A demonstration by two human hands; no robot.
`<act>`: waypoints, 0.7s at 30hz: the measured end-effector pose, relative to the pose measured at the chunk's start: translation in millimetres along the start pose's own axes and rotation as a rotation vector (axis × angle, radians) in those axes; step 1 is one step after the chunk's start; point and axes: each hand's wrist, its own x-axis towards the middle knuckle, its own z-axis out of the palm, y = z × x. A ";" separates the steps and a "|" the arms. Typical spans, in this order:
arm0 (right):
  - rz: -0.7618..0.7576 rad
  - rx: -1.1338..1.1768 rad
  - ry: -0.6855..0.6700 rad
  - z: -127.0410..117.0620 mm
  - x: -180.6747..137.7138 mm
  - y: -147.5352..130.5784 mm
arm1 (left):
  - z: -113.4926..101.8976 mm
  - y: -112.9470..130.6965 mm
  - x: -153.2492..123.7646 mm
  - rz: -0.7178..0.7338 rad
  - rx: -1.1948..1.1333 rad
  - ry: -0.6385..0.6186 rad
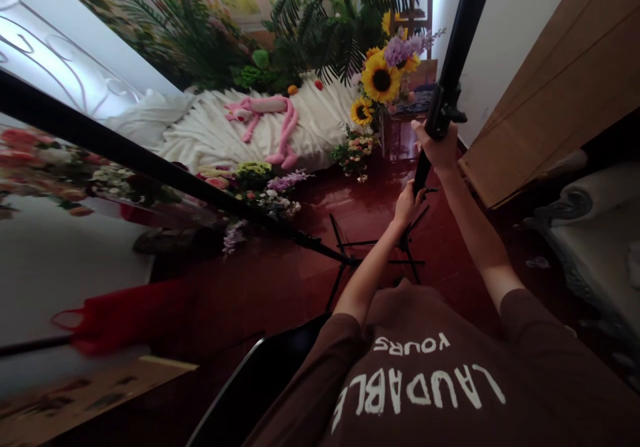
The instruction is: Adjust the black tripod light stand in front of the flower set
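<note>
A tall black stand pole (460, 40) rises in front of me from folding tripod legs (395, 247) on the dark red floor. My right hand (437, 146) is wrapped round the pole just below a black clamp knob (445, 110). Lower down, my left hand (409, 202) pinches a small lever or knob on the same pole. Both arms reach forward from my brown shirt.
A second black stand (150, 164) lies slanted across the left. Sunflowers and purple flowers (385, 74) stand behind the pole. A pink plush toy (270, 120) lies on white cloth. A wooden panel (555, 80) leans at right; a red bag (120, 314) sits lower left.
</note>
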 end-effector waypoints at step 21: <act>0.021 -0.094 0.031 -4.3 -14.7 -20.0 | 1.9 0.8 0.0 0.010 -0.023 0.031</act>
